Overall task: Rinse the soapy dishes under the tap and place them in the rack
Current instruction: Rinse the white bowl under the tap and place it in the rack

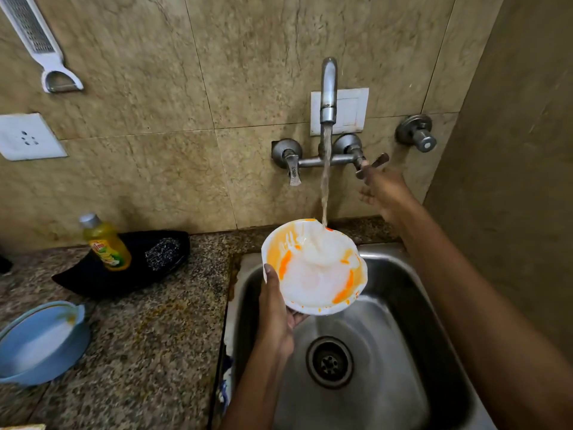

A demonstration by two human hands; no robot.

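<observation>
1. The left hand (274, 308) is gripping the white bowl (314, 268) at its near-left rim, thumb inside and fingers underneath, holding it tilted over the sink (403, 305).
2. The right hand (383, 189) is reaching to the tap handle (372, 165), fingers touching it; whether it is gripping, I cannot tell.
3. Water from the tap (328, 91) is running into the bowl.
4. The bowl is probably light, stiff and slippery from soap; a rim pinch is seeming safest.

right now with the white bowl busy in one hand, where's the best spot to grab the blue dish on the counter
Probably the blue dish is best taken by its right rim near the small lip with the orange stain, coming from the sink side. It sits upright on the counter, and that edge lies nearest. The left hand holds the white bowl, so the right hand must take it.
</observation>
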